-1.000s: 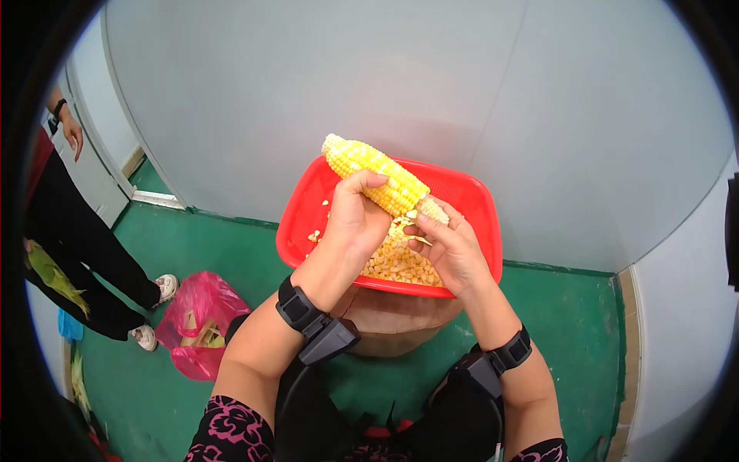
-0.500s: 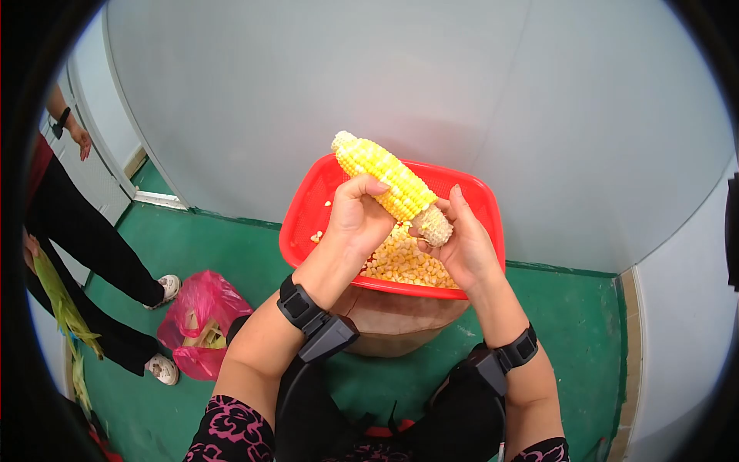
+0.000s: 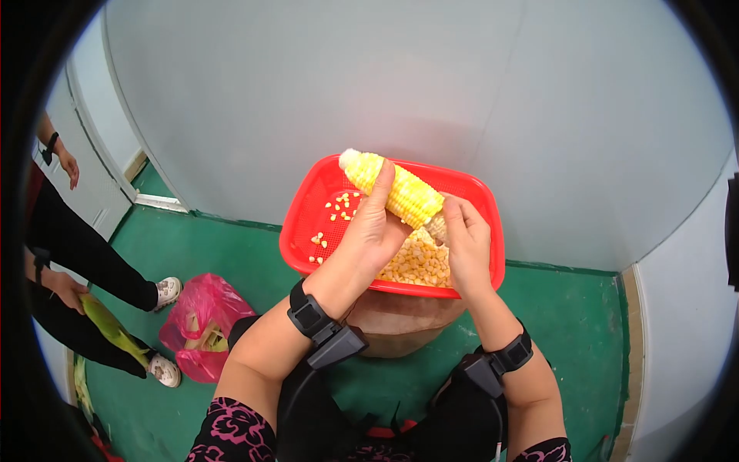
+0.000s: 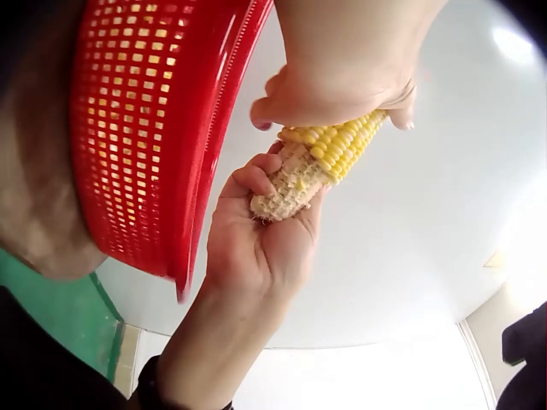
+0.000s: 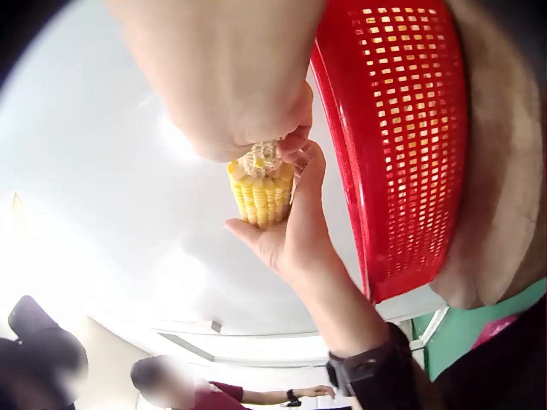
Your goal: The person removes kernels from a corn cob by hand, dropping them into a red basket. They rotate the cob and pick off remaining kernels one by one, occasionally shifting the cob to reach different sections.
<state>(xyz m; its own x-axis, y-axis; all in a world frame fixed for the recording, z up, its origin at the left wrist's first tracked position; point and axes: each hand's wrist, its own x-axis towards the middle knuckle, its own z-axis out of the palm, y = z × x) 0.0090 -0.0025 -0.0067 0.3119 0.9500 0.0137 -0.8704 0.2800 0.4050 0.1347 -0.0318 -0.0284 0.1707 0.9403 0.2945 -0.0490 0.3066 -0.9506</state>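
From where I stand, the red basket (image 3: 485,204) is the biggest thing in front of the person, its plastic wall pierced all over, sitting on a round, stump-like block (image 3: 404,327). Above it, slanting clear of the rim, is the corn cob (image 3: 412,199) — light enough to hold up in the air, I'd judge, and stiff along its core, though likely damp and a bit slick over the plump rows. The left hand (image 3: 373,229) grasps the yellow middle, thumb laid along the top; the right hand (image 3: 471,245) has its fingers curled round the bare end (image 4: 289,195), which looks rough and dry. That stripped stub seems the surest place to take hold, since nothing there can burst; on the yellow part, a broad, soft grip would spare the rows. Smallest are the loose kernels (image 3: 416,267) heaped in the basket — probably tender, easily crushed under a thumb.
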